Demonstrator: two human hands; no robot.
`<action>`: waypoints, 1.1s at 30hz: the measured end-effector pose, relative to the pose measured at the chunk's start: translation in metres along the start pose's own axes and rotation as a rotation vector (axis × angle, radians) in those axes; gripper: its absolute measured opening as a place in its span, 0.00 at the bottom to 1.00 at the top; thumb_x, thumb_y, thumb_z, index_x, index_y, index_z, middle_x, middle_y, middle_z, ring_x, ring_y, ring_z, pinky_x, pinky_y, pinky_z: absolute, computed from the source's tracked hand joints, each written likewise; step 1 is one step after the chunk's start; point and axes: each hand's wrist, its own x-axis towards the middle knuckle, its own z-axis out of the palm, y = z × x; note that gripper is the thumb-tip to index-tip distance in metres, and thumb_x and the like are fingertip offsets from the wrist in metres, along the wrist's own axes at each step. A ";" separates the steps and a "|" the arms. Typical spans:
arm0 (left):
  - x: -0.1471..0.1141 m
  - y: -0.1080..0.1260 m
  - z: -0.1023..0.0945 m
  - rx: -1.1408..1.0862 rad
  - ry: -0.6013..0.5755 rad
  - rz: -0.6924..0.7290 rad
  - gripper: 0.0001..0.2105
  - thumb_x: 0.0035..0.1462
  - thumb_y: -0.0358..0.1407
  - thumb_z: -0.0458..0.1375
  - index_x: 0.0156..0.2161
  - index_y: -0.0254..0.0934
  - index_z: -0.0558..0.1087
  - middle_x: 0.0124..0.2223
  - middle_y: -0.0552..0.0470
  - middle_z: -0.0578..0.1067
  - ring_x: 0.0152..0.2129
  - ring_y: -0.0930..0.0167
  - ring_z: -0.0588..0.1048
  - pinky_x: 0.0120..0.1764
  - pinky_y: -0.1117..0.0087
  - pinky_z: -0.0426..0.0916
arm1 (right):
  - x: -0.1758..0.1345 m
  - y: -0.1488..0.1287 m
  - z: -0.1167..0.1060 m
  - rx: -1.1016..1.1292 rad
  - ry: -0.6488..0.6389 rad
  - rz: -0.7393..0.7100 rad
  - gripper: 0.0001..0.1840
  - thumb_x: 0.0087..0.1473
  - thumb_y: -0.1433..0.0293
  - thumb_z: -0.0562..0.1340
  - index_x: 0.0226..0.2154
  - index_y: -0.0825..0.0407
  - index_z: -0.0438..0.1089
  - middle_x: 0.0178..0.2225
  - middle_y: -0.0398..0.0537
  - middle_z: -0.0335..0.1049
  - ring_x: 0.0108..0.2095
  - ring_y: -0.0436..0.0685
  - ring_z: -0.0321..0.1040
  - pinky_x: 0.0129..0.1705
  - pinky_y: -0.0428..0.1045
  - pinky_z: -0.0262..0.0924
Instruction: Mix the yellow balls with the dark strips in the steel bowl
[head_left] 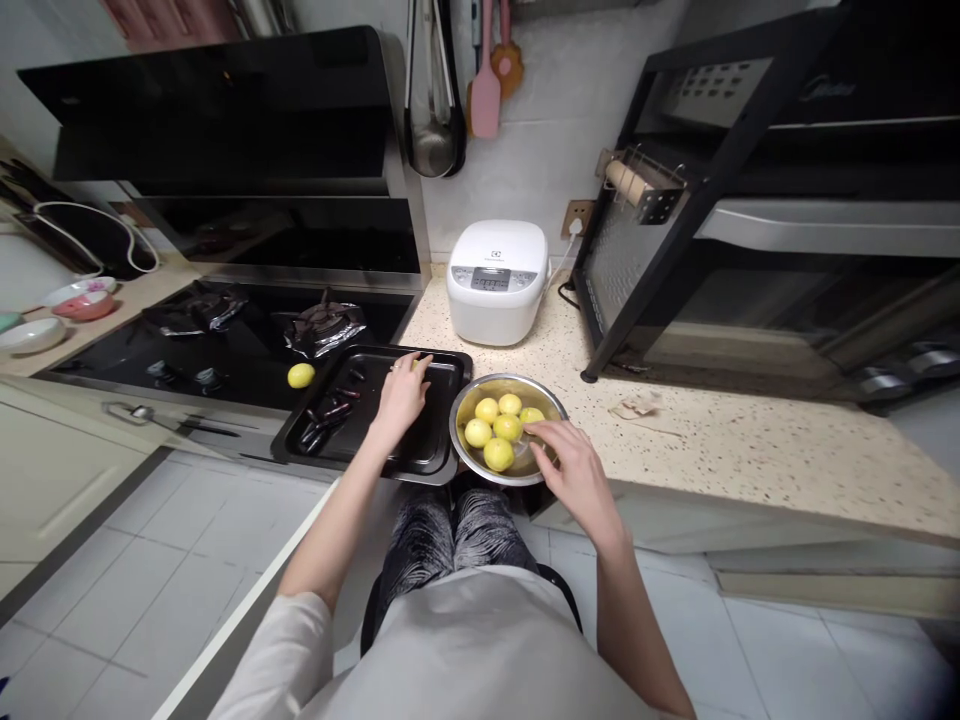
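Over the black baking tray (375,440), my left hand (403,395) has its fingers curled down around a lemon, of which only a yellow patch (417,365) shows. Several dark glossy long pieces (326,415) lie in the tray's left part. To the right stands a steel bowl (459,440) with several yellow lemons (508,428) in it. My right hand (574,465) reaches over the bowl's right rim, thumb and fingers apart. Its fingertips are at a lemon (532,416) on the right side of the bowl; contact is hard to make out.
One lemon (301,376) sits on the black gas hob (247,350), left of the tray. A white rice cooker (498,285) stands behind the bowl. On the right, a rack holds an oven (810,300). Bowls (84,305) stand far left; utensils (433,145) hang on the wall.
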 end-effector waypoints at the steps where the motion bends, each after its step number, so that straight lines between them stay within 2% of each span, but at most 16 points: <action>1: 0.007 -0.009 0.002 0.040 -0.043 -0.012 0.24 0.60 0.22 0.58 0.60 0.35 0.71 0.63 0.35 0.69 0.62 0.52 0.68 0.61 0.45 0.68 | -0.001 -0.002 0.001 0.004 -0.012 -0.010 0.16 0.68 0.71 0.56 0.52 0.48 0.75 0.50 0.52 0.78 0.52 0.64 0.72 0.54 0.61 0.66; 4: 0.020 -0.028 0.008 0.100 -0.128 0.016 0.21 0.57 0.20 0.58 0.54 0.35 0.74 0.60 0.36 0.71 0.58 0.53 0.71 0.58 0.47 0.72 | -0.001 -0.005 0.004 0.002 -0.021 -0.029 0.16 0.68 0.71 0.56 0.52 0.49 0.75 0.50 0.53 0.78 0.51 0.64 0.72 0.54 0.61 0.67; 9: 0.019 -0.030 0.004 0.064 -0.090 0.019 0.16 0.58 0.20 0.54 0.47 0.36 0.76 0.52 0.39 0.72 0.51 0.55 0.72 0.55 0.47 0.73 | -0.001 -0.006 0.004 -0.009 0.024 -0.035 0.16 0.68 0.72 0.56 0.51 0.49 0.76 0.48 0.53 0.79 0.50 0.64 0.73 0.53 0.62 0.68; 11: 0.012 -0.018 -0.003 -0.034 -0.051 0.029 0.15 0.60 0.23 0.56 0.49 0.37 0.75 0.51 0.41 0.72 0.51 0.56 0.72 0.57 0.47 0.71 | -0.001 -0.006 0.004 0.000 0.052 -0.030 0.15 0.68 0.71 0.56 0.51 0.49 0.76 0.48 0.53 0.79 0.50 0.64 0.74 0.53 0.62 0.68; 13: -0.001 0.002 -0.012 -0.208 -0.020 0.082 0.15 0.62 0.27 0.58 0.53 0.39 0.74 0.52 0.44 0.71 0.51 0.59 0.73 0.57 0.51 0.72 | -0.001 -0.007 0.003 0.022 0.093 -0.028 0.15 0.69 0.71 0.56 0.51 0.48 0.76 0.48 0.53 0.80 0.50 0.63 0.75 0.54 0.62 0.69; 16: -0.030 0.044 -0.021 -0.497 -0.019 0.185 0.16 0.66 0.34 0.59 0.58 0.42 0.73 0.56 0.44 0.71 0.54 0.61 0.74 0.51 0.60 0.76 | 0.000 -0.012 0.003 0.078 0.143 -0.025 0.16 0.69 0.70 0.56 0.54 0.48 0.75 0.50 0.53 0.79 0.52 0.63 0.75 0.57 0.62 0.69; 17: -0.040 0.060 -0.022 -0.544 -0.009 0.211 0.17 0.67 0.35 0.59 0.59 0.43 0.72 0.56 0.44 0.71 0.55 0.61 0.73 0.52 0.60 0.75 | 0.000 -0.014 0.004 0.102 0.143 -0.019 0.17 0.69 0.69 0.57 0.55 0.47 0.74 0.51 0.53 0.79 0.53 0.62 0.74 0.58 0.62 0.69; 19: -0.060 0.087 -0.017 -0.566 0.007 0.266 0.18 0.67 0.35 0.60 0.61 0.44 0.71 0.57 0.44 0.72 0.57 0.61 0.73 0.60 0.56 0.71 | -0.001 -0.019 0.005 0.150 0.126 0.006 0.18 0.69 0.66 0.58 0.58 0.46 0.72 0.54 0.53 0.77 0.56 0.62 0.73 0.59 0.61 0.69; 22: -0.083 0.116 0.000 -0.594 0.050 0.283 0.21 0.67 0.33 0.59 0.63 0.45 0.69 0.58 0.44 0.71 0.58 0.61 0.73 0.62 0.54 0.70 | -0.004 -0.025 0.008 0.199 0.140 0.086 0.20 0.67 0.61 0.61 0.58 0.46 0.71 0.55 0.54 0.77 0.55 0.63 0.75 0.57 0.61 0.71; 25: -0.096 0.129 0.016 -0.600 0.046 0.260 0.23 0.67 0.29 0.57 0.65 0.47 0.67 0.58 0.44 0.71 0.58 0.61 0.73 0.62 0.54 0.70 | -0.007 -0.026 0.011 0.212 0.176 0.171 0.19 0.62 0.59 0.65 0.53 0.48 0.72 0.51 0.55 0.79 0.47 0.63 0.78 0.50 0.58 0.74; 27: -0.101 0.131 0.019 -0.590 0.015 0.254 0.25 0.67 0.28 0.56 0.66 0.47 0.65 0.59 0.43 0.70 0.58 0.62 0.73 0.62 0.54 0.70 | -0.008 -0.023 0.010 0.197 0.171 0.206 0.17 0.60 0.60 0.65 0.51 0.48 0.71 0.48 0.54 0.79 0.43 0.61 0.78 0.46 0.56 0.74; 30: -0.108 0.127 0.016 -0.536 -0.003 0.256 0.23 0.69 0.31 0.56 0.66 0.45 0.65 0.60 0.42 0.71 0.59 0.61 0.73 0.62 0.54 0.71 | -0.008 -0.016 0.006 0.087 0.143 0.210 0.16 0.60 0.62 0.64 0.49 0.49 0.70 0.46 0.54 0.79 0.43 0.63 0.76 0.46 0.57 0.71; 33: -0.114 0.120 0.010 -0.471 0.006 0.264 0.18 0.69 0.33 0.57 0.62 0.43 0.69 0.60 0.42 0.72 0.60 0.59 0.72 0.62 0.51 0.70 | -0.005 -0.011 0.001 -0.126 0.056 0.158 0.13 0.60 0.65 0.63 0.47 0.50 0.71 0.45 0.56 0.79 0.45 0.67 0.75 0.48 0.60 0.66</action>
